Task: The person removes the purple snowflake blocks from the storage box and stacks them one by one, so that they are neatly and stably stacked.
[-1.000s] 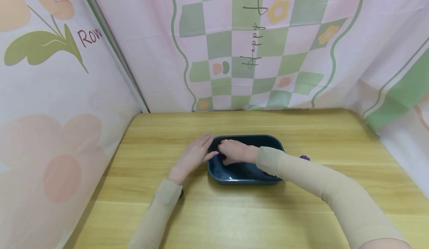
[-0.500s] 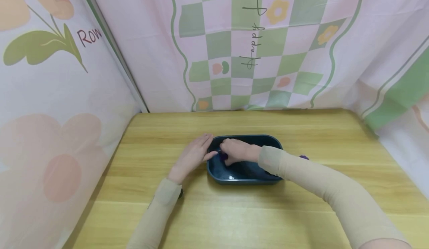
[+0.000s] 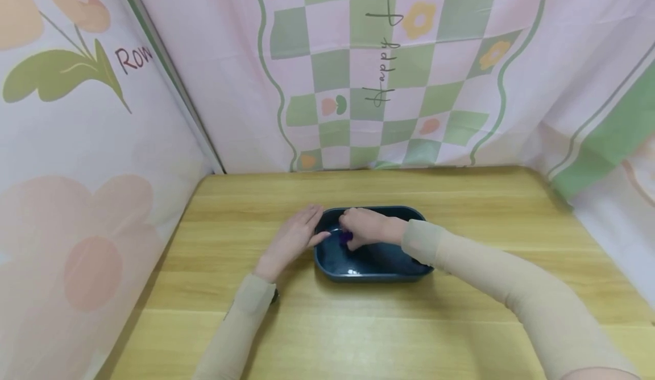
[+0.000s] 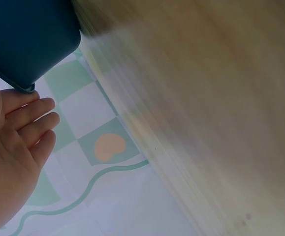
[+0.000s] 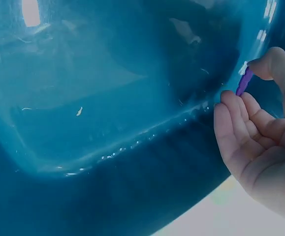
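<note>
A dark blue-green basin [image 3: 376, 277], oblong with rounded corners, stands on the wooden table. My left hand [image 3: 290, 241] lies along its left end with fingers straight, the thumb reaching over the rim. From the left wrist, those fingertips [image 4: 47, 104] show right at the corner of the rim. Inside the basin, near its left end, is my right hand [image 3: 369, 227]. Its thumb and fingertips pinch a thin purple piece [image 5: 244, 81] with a bumpy edge, its kind unclear. Most of that piece is hidden by the fingers in the head view.
Glossy patches and small pale specks show on the basin's inner surface [image 5: 78, 132]. A patterned curtain [image 3: 378, 84] hangs behind the table [image 3: 358, 329], and a flowered cloth [image 3: 77, 141] covers the left side. The right sleeve [image 3: 486, 266] crosses the basin's right end.
My right hand has drawn slightly to the right inside the basin, still pinching the purple piece. Another purple scalloped thing, on the table right of the basin, is now out of sight by the sleeve.
</note>
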Tool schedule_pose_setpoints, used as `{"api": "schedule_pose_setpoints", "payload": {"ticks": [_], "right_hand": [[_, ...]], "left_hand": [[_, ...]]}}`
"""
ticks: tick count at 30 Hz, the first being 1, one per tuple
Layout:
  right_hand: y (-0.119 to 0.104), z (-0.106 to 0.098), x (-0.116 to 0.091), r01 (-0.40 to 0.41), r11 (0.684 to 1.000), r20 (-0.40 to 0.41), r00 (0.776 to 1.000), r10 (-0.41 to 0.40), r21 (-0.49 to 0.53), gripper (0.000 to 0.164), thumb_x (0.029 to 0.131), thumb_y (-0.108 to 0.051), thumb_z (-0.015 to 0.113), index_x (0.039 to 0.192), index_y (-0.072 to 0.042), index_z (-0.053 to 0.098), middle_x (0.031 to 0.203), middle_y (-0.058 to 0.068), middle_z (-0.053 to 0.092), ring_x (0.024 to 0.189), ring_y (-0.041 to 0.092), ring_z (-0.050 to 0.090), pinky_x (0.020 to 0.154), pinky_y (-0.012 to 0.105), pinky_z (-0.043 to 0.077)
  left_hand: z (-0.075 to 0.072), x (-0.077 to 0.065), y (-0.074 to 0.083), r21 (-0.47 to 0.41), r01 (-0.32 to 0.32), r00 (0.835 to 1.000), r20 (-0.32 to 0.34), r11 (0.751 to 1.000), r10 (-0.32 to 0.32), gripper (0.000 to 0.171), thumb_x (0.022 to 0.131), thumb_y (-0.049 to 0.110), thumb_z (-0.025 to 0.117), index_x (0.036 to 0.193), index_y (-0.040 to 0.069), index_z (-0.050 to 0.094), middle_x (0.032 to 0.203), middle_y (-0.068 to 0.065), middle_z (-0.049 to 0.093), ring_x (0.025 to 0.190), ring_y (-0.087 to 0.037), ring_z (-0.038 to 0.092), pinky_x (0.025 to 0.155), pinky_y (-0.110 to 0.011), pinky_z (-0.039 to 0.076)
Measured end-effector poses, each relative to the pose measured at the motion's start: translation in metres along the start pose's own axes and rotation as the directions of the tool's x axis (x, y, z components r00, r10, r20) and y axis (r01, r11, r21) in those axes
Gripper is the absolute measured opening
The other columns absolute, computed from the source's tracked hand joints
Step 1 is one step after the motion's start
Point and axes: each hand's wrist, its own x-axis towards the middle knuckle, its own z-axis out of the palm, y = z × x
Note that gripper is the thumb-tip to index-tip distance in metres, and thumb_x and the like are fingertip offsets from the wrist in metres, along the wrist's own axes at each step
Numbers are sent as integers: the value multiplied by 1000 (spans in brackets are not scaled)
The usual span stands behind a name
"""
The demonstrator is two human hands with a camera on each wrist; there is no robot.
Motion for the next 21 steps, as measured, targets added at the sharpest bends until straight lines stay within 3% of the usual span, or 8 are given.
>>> {"api": "schedule_pose_setpoints", "payload": {"ticks": [8, 13, 21], "right_hand": [[2, -13, -7, -42, 999, 13, 999, 41, 25, 22, 81, -21, 79, 91, -4, 68, 87, 6, 70, 67, 10, 58, 61, 20, 54], [4, -20, -15, -40, 999, -31, 999, 41, 22, 22, 78, -18, 79, 88, -3, 68, 85, 7, 68, 67, 11, 56, 61, 21, 53], [7, -31, -27, -52, 998, -66, 996, 53, 28, 20, 77, -16, 78, 87, -3, 68, 87, 7, 65, 73, 15, 56, 65, 26, 54]], "left_hand": [[1, -1, 2, -2, -1, 1000, -30, 1000, 1, 60, 98, 41, 59, 137, -5, 55, 140, -23, 58, 133, -34, 55, 111, -44, 49], [1, 0, 2, -20, 11, 1000, -19, 1000, -12, 62, 98, 42, 59, 139, -4, 53, 142, -23, 56, 134, -34, 54, 112, -45, 48], [3, 0, 1, -24, -18, 998, -60, 1000, 16, 62, 96, 40, 62, 137, -6, 55, 140, -24, 58, 131, -37, 56, 110, -46, 50]]}}
